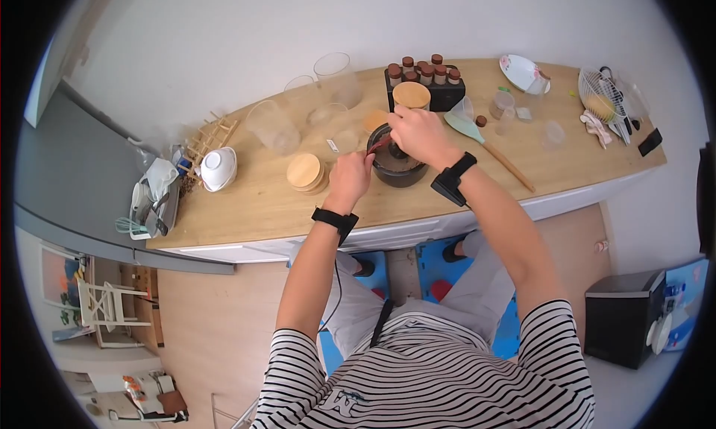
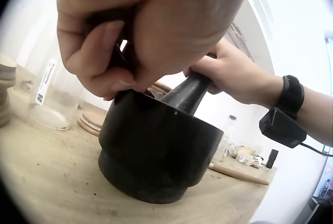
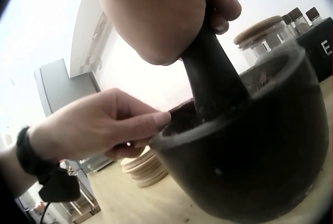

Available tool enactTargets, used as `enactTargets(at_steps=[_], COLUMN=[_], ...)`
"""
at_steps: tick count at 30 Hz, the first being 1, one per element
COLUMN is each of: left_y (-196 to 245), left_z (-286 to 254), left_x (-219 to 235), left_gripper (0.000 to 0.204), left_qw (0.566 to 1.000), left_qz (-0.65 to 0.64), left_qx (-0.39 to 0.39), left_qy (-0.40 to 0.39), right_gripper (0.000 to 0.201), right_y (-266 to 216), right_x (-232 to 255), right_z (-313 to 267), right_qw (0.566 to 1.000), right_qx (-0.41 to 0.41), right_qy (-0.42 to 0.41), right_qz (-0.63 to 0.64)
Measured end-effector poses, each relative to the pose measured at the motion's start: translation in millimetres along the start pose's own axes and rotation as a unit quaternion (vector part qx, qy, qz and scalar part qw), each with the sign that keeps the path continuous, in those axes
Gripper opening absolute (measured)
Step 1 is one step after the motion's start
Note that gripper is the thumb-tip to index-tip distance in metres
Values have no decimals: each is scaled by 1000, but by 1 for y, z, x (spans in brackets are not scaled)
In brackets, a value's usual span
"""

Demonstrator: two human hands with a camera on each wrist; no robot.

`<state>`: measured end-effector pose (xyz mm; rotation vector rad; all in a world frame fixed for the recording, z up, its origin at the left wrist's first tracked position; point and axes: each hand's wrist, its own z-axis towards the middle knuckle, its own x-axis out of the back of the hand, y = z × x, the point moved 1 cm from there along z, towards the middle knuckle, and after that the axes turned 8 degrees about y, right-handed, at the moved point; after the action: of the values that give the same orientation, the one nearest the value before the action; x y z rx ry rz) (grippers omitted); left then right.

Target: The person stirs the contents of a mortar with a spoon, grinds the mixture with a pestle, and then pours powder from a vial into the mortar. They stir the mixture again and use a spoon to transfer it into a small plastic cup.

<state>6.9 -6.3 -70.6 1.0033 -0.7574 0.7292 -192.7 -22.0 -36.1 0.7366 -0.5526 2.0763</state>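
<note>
A black mortar [image 2: 156, 148] stands near the counter's front edge. My right hand [image 1: 425, 137] grips the top of a dark pestle [image 3: 213, 78], whose lower end is down inside the mortar, leaning. At the mortar's left rim, my left hand [image 1: 350, 177] pinches a thin reddish-brown thing [image 1: 379, 144] that reaches over the bowl; its far end cannot be made out. Dark reddish bits [image 3: 263, 80] show inside the bowl in the right wrist view.
Behind the mortar are a wooden-lidded jar [image 1: 412, 95] and a black rack [image 1: 446, 95] of brown-capped bottles. Clear containers [image 1: 274, 127] and a lidded jar [image 1: 306, 172] stand left. A green spatula [image 1: 464, 126] with a wooden handle lies right.
</note>
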Motion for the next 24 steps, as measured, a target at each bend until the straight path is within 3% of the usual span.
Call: enactTargets(at_steps=[3,9,12,13,17,20,21,24], left_y=[-3,-4,-4,-5,-5,-3,-2,-5], left_z=[-2,-1,1,0,3,1,-1,2], left_x=[-2,-3,-4,-3,-5,-2,-2,-4], left_gripper=[30,30,29,29,29,28,28,27], left_qw=[1000,1000,1000,1000,1000,1000,1000,1000], left_qz=[-11,-15,-11,-8,-12,-14,-15,-16], left_qx=[4,-4,-12,-13,1,12,16,7], left_qy=[4,4,5,6,7,-13,-15,-3], right_gripper=[9,11,11,11,10,10,10,10], right_y=[2,-13,-1,4,-16,0,5,-5], right_x=[17,0,-18,-16,-13,-10,-8,5], right_z=[-4,-15,-2,3,-8,-2,-1,0], right_qw=[999,996,993,996,996,999,996,997], right_qx=[-15,84,76,34,61,7,-48,-60], right_qy=[-32,-10,-67,-71,-54,-52,-71,-33], right_qz=[0,-19,-54,-44,-22,-7,-15,-21])
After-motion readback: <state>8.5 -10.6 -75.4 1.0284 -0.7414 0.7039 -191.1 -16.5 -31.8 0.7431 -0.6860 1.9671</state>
